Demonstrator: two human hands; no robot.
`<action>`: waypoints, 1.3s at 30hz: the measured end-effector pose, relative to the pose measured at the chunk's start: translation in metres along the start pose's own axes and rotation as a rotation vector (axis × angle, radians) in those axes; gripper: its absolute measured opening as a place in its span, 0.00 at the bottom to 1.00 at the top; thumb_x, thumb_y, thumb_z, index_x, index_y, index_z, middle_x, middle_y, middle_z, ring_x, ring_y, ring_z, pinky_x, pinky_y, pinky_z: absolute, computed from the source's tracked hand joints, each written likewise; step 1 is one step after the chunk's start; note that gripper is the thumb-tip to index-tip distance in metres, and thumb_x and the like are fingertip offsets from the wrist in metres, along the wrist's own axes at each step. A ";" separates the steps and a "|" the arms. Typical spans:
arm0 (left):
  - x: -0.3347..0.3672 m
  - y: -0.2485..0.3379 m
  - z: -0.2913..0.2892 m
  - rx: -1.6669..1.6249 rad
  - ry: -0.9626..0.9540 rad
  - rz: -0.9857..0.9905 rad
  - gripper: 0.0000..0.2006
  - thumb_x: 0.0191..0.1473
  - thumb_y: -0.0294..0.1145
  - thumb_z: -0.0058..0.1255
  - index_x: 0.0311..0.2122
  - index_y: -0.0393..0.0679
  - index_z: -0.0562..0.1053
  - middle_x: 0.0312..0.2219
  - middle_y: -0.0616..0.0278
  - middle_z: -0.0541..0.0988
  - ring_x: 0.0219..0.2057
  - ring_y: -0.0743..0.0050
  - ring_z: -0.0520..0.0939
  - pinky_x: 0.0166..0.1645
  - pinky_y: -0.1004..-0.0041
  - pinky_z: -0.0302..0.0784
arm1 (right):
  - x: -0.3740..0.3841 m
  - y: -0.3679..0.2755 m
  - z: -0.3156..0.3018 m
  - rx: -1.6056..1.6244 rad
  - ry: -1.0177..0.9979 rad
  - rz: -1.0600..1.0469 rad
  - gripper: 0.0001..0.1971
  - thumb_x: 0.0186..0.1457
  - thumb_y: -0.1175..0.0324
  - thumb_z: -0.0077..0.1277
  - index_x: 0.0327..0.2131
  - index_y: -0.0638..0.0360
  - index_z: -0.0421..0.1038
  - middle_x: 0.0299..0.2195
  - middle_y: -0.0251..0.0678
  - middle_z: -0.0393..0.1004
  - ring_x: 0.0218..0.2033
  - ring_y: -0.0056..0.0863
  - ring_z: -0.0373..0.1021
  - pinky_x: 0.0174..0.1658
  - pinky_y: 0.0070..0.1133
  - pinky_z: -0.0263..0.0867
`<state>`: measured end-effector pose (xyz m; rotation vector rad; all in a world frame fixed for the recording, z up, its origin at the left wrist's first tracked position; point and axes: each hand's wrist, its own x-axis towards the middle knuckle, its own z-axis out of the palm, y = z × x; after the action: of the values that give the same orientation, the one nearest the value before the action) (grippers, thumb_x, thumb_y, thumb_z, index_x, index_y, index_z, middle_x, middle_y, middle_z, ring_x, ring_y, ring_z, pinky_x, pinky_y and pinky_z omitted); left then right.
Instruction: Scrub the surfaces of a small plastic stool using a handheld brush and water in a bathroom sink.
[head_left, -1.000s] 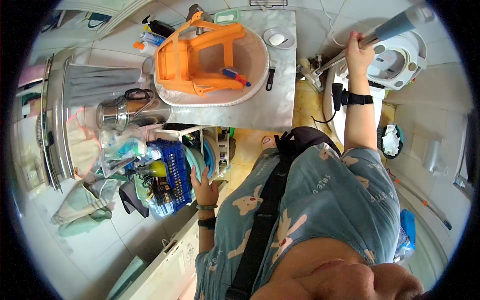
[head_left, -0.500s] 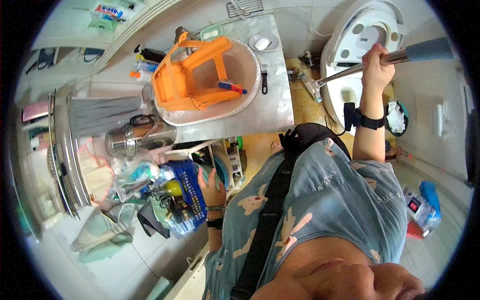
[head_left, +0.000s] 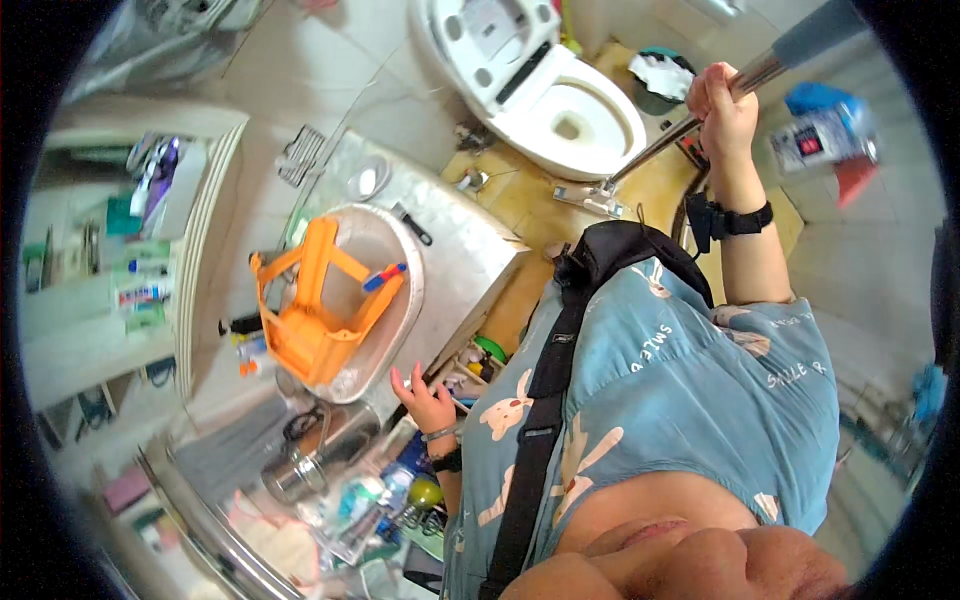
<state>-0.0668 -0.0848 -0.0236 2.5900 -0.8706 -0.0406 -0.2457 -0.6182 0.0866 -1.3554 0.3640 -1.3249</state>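
Observation:
My right hand (head_left: pixel 722 112) is closed around a long metal pole (head_left: pixel 655 150) with a blue-grey grip at its upper end. The pole slants down to a flat, pale head (head_left: pixel 592 200) on the yellowish floor, just in front of the toilet (head_left: pixel 570 115). Whether that head is a brush or a mop I cannot tell. My left hand (head_left: pixel 425 400) hangs with its fingers apart beside the washbasin counter (head_left: pixel 470 240), holding nothing. In the washbasin (head_left: pixel 405 300) lies an orange plastic stool (head_left: pixel 320 325) on its side, with a blue and red brush (head_left: pixel 384 277) on it.
The toilet's lid stands raised. A bin (head_left: pixel 660 80) with white paper is behind it. On the counter are a black-handled scraper (head_left: pixel 413 226) and a soap dish (head_left: pixel 370 178). A metal pot (head_left: pixel 318 455) and cluttered baskets lie below the basin; a bottle pack (head_left: pixel 815 140) is at the right.
My view has turned toward the toilet, so basin and counter appear tilted and lower. The pole's head is now in front of the toilet bowl rather than beside it. The right hand keeps its grip.

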 end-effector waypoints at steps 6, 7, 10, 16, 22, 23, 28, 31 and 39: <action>0.027 0.009 0.009 0.003 0.023 0.135 0.27 0.40 0.21 0.49 0.50 0.39 0.63 0.57 0.43 0.46 0.57 0.41 0.55 0.58 0.57 0.56 | -0.017 -0.024 -0.085 -0.109 0.269 -0.046 0.16 0.54 0.57 0.49 0.22 0.57 0.63 0.15 0.25 0.59 0.16 0.15 0.55 0.19 0.16 0.51; 0.029 0.009 0.009 0.007 0.033 0.136 0.27 0.40 0.21 0.49 0.50 0.39 0.63 0.57 0.43 0.46 0.57 0.41 0.55 0.58 0.57 0.56 | -0.017 -0.019 -0.095 -0.156 0.321 -0.034 0.16 0.54 0.56 0.51 0.23 0.57 0.64 0.16 0.24 0.60 0.16 0.15 0.56 0.20 0.16 0.52; 0.020 0.004 0.003 0.005 0.071 0.143 0.27 0.40 0.22 0.49 0.51 0.40 0.63 0.57 0.43 0.47 0.57 0.40 0.55 0.58 0.57 0.56 | -0.010 -0.005 -0.122 -0.273 0.420 -0.087 0.14 0.53 0.57 0.52 0.25 0.58 0.68 0.18 0.26 0.65 0.18 0.16 0.61 0.21 0.16 0.57; 0.003 0.024 -0.013 0.031 0.123 0.011 0.27 0.39 0.21 0.51 0.50 0.40 0.64 0.56 0.42 0.50 0.55 0.39 0.57 0.58 0.57 0.55 | 0.038 0.028 -0.218 -0.362 0.460 0.003 0.15 0.53 0.58 0.51 0.25 0.61 0.71 0.21 0.29 0.70 0.20 0.18 0.64 0.25 0.16 0.60; -0.032 0.043 0.001 0.050 0.134 -0.189 0.28 0.38 0.21 0.52 0.50 0.41 0.65 0.56 0.43 0.50 0.55 0.41 0.58 0.56 0.59 0.58 | 0.104 0.068 -0.301 -0.683 0.503 0.216 0.26 0.51 0.47 0.48 0.19 0.65 0.71 0.17 0.34 0.70 0.24 0.22 0.66 0.31 0.21 0.62; -0.035 0.050 0.005 0.095 0.122 -0.197 0.28 0.38 0.20 0.51 0.50 0.41 0.64 0.57 0.46 0.49 0.55 0.42 0.60 0.55 0.60 0.61 | 0.118 0.077 -0.327 -0.705 0.537 0.250 0.27 0.51 0.45 0.48 0.19 0.65 0.72 0.17 0.35 0.71 0.25 0.23 0.67 0.33 0.23 0.63; -0.037 0.085 0.012 0.065 0.103 -0.259 0.29 0.36 0.22 0.52 0.50 0.44 0.66 0.57 0.46 0.51 0.54 0.44 0.61 0.56 0.61 0.59 | 0.161 0.091 -0.407 -0.978 0.587 0.513 0.46 0.44 0.36 0.48 0.49 0.78 0.59 0.47 0.52 0.66 0.43 0.39 0.67 0.51 0.29 0.57; -0.040 0.105 0.015 0.064 0.111 -0.298 0.29 0.35 0.22 0.53 0.50 0.44 0.65 0.56 0.45 0.51 0.54 0.44 0.60 0.57 0.61 0.58 | 0.173 0.093 -0.413 -0.803 0.662 0.661 0.40 0.50 0.40 0.43 0.52 0.71 0.59 0.52 0.48 0.61 0.52 0.38 0.60 0.52 0.30 0.57; -0.071 0.120 0.017 0.087 0.117 -0.414 0.29 0.34 0.21 0.54 0.49 0.46 0.66 0.57 0.46 0.51 0.55 0.44 0.59 0.58 0.61 0.58 | 0.180 0.115 -0.384 -2.149 -0.224 0.946 0.34 0.46 0.56 0.53 0.54 0.60 0.54 0.45 0.51 0.66 0.41 0.50 0.66 0.46 0.44 0.59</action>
<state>-0.1949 -0.1364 0.0004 2.7786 -0.2910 0.0318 -0.4532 -0.9859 -0.0335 -2.2402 2.2611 0.5727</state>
